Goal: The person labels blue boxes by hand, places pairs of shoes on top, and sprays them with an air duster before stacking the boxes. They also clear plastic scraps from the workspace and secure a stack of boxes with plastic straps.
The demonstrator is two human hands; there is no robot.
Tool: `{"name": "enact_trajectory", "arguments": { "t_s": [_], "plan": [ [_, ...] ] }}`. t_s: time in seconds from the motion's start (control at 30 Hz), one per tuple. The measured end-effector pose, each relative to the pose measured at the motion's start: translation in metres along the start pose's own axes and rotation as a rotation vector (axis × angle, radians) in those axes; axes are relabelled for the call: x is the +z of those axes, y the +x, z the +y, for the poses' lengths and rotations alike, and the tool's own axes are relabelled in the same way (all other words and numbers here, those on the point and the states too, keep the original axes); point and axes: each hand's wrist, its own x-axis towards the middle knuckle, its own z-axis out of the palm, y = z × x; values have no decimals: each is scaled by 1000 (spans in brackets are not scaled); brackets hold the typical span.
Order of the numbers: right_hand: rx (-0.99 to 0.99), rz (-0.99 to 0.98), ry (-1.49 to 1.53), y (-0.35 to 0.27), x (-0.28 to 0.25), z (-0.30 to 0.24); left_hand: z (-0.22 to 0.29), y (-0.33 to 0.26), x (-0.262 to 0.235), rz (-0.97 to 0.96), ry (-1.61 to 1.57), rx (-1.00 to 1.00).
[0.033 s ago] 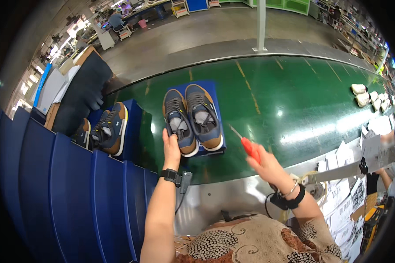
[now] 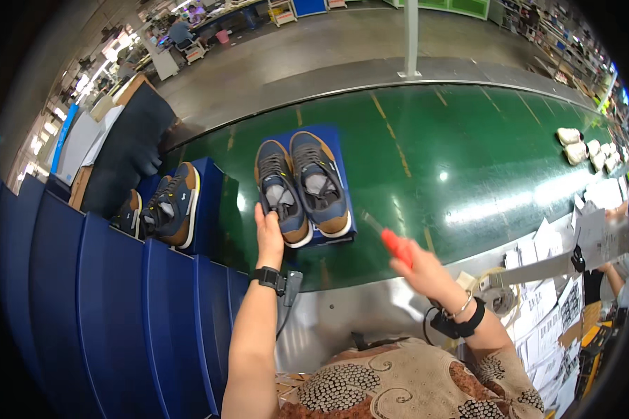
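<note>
A pair of sneakers, navy and brown with white soles, stands on a blue shoebox (image 2: 344, 167). My left hand (image 2: 269, 237) is closed at the side of the left sneaker (image 2: 278, 192), its thumb near the heel; the sneaker hides part of the fingers. The right sneaker (image 2: 319, 183) stands beside it, grey padding inside. To the right of the box, my right hand (image 2: 423, 269) grips a red-handled tool (image 2: 397, 246) with a thin metal shaft. The shaft points up and left toward the shoes without touching them, and its tip is blurred.
The shoebox rests on a green conveyor belt (image 2: 461, 167). Another sneaker pair (image 2: 178, 206) stands on a blue box to the left, behind stacked blue boxes (image 2: 112, 300). Pale shoes (image 2: 573, 150) sit far right. Printed papers (image 2: 538, 314) hang at the near right.
The tool's tip has dropped slightly toward me, and my right hand has shifted a little. The whole view has moved slightly; my left hand stays at the sneaker.
</note>
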Motion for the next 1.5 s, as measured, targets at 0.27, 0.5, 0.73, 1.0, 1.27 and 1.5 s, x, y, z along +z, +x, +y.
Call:
{"name": "enact_trajectory", "arguments": {
  "t_s": [0.27,0.5,0.73,1.0,1.27,1.5],
  "plan": [
    [17,-36,15,-14,38,-18,-19,-29,-24,70,-24,-170],
    [8,-152,273,-49,75,35,-174,-155,-35,112,457,28],
    [-210,-169,-84,-38,101,90,-154,-326,-84,219,440,-293],
    [-327,-474,-680,29,122,181,-182,-459,-78,578,344,-439],
    [-435,-351,-735,-36,128,94,-278,-649,-23,748,359,-1194],
    [-581,-314,-592,-44,115,99,-256,-645,-8,456,249,-1253]
  ]
}}
